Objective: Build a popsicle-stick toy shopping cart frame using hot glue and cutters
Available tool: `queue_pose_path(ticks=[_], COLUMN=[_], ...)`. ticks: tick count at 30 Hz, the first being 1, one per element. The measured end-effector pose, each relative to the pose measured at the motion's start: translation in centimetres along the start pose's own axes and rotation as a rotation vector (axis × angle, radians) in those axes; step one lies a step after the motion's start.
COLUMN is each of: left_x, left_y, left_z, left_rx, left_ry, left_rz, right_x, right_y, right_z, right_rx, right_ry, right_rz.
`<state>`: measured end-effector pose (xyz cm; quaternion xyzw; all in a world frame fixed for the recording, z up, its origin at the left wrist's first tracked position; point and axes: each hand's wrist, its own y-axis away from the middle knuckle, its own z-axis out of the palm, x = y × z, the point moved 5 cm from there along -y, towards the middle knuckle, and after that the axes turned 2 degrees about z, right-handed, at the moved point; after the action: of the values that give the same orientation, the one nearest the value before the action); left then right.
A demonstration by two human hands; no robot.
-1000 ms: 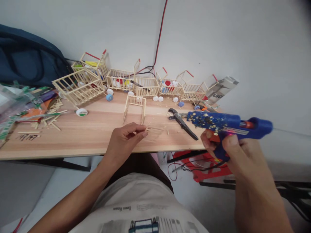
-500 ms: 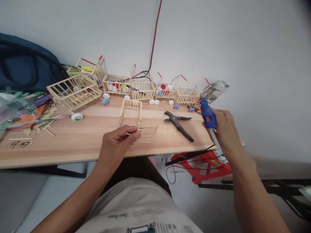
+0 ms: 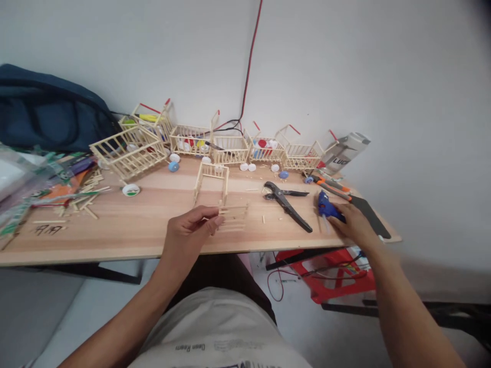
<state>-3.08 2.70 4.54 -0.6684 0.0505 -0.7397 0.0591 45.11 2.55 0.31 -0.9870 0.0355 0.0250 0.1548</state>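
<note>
Just past the left fingers (image 3: 201,211), their pinched stick panel (image 3: 235,217).
Gentle pressure suits it; the right hand (image 3: 356,225), gripping the glue gun (image 3: 326,204), should stay well clear.

Box (image 3: 347,153): behind and right of the black pliers (image 3: 288,207), you can read "LUC".
Table (image 3: 126,230): well left of the pliers, black handwritten marks, too messy to read.
Your shirt (image 3: 218,317): closer to you than the pliers, upside-down words, too blurry.
</note>
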Motion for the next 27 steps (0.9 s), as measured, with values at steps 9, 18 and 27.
queue_pose_path(ticks=[9,18,27], left_x=[-1.6,-2.1,-2.5], left_y=[0.5,1.4,1.7], left_z=[0.2,0.0,-1.0], left_rx=[0.046,0.057,0.023], left_ry=[0.133,0.228,0.186], left_rz=[-0.057,-0.130,-0.127], right_x=[-9.4,-28.4,-30.8], right_y=[2.7,2.6,1.9], right_z=[-7.6,-4.8,-4.7], right_rx=[0.260,-0.100,-0.118], right_ry=[-0.141,-0.959,-0.959], right_rz=[0.127,-0.072,-0.050])
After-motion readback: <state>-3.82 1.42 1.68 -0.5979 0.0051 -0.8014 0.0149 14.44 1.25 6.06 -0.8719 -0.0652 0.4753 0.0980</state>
